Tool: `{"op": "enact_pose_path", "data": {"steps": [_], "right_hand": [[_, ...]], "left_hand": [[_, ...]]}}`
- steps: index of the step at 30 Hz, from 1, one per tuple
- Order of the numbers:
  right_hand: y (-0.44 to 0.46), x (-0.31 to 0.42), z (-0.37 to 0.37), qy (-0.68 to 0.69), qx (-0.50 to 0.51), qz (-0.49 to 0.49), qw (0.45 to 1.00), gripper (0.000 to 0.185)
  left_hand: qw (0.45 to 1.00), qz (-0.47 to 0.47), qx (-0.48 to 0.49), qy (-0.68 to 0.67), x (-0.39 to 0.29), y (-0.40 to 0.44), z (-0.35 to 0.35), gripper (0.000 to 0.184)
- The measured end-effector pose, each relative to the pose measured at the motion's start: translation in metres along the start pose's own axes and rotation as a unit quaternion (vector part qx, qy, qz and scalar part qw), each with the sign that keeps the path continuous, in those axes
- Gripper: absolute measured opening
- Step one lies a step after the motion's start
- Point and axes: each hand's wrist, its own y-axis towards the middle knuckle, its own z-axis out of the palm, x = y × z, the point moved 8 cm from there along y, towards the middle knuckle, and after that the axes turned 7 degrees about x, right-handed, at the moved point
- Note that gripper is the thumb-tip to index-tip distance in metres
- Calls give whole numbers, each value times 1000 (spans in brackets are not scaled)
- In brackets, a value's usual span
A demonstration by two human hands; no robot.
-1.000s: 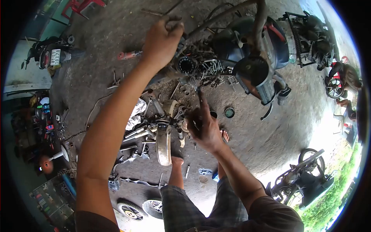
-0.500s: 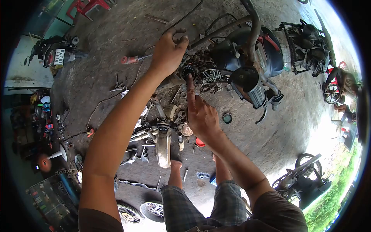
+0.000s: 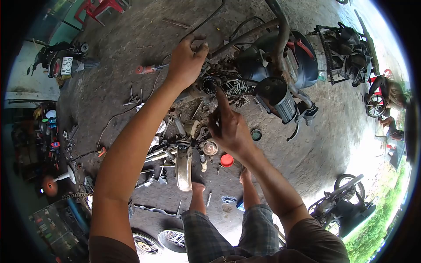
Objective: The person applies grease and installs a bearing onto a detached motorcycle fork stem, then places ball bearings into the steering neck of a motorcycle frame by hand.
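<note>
My left hand (image 3: 187,61) rests at the motorcycle frame, its fingers curled at the end of a dark tube; what they hold is too small to make out. My right hand (image 3: 230,131) has its index finger stretched out to a round dark bearing seat (image 3: 209,84) on the motorcycle's head, the other fingers bent. The fingertip is at the lower right rim of the seat. Right of it lie the bundled wires and springs (image 3: 237,86), a round headlight shell (image 3: 270,91) and the black tank (image 3: 250,64).
On the floor below are a mudguard with fork parts (image 3: 184,168), a red lid (image 3: 226,160), a small green-topped tin (image 3: 256,134) and wheels (image 3: 147,242). A red-handled tool (image 3: 146,69) lies at the upper left. A person (image 3: 392,92) crouches at the far right beside a wheel.
My right index finger first moved up to the round seat, then drew slightly to its lower right rim. The red lid has come fully into view. My left hand stays by the frame.
</note>
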Motion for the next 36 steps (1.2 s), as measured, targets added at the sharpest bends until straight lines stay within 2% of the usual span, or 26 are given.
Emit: {"op": "enact_pose_path", "data": {"steps": [2,8,10,14,16,17,19,22,26,28,29,31,35,36], "right_hand": [[3,-1,12,41,6,0,999,94],[9,-1,36,-17,24,47,998,96],[12,10,33,37,1,-18,999,97],[11,7,18,92,-39,-5,995,97],[13,0,14,-69,-3,63,996,96],[12,-3,16,-70,-3,63,996,96],[10,-4,27,-157,17,20,987,95],[9,12,9,-143,-3,-17,990,94],[9,3,-1,-82,-26,-1,996,91],[13,-11,2,-261,17,48,964,90],[13,-10,1,-261,17,48,964,90],[10,-10,5,-376,48,74,922,91],[0,-2,0,-413,59,73,906,92],[-1,1,-3,-404,33,60,912,90]], "left_hand": [[1000,-2,4,-1,0,0,0,36],[1000,-20,17,4,1,0,0,37],[1000,-8,6,4,-3,-1,-1,36],[1000,-5,10,8,2,0,0,35],[1000,3,0,-3,1,-1,-1,35],[1000,3,0,-5,0,-1,-1,35],[1000,-9,6,-1,1,0,0,35],[1000,-25,10,-2,-2,-2,0,31],[1000,-12,10,-9,0,0,0,32],[999,-28,18,-3,-2,-1,0,31],[999,-28,18,-2,-1,0,1,31],[1000,-16,13,-11,0,-1,1,31],[1000,-19,13,-14,-2,-1,0,31],[1000,-20,16,-17,-1,-1,1,31]]}}
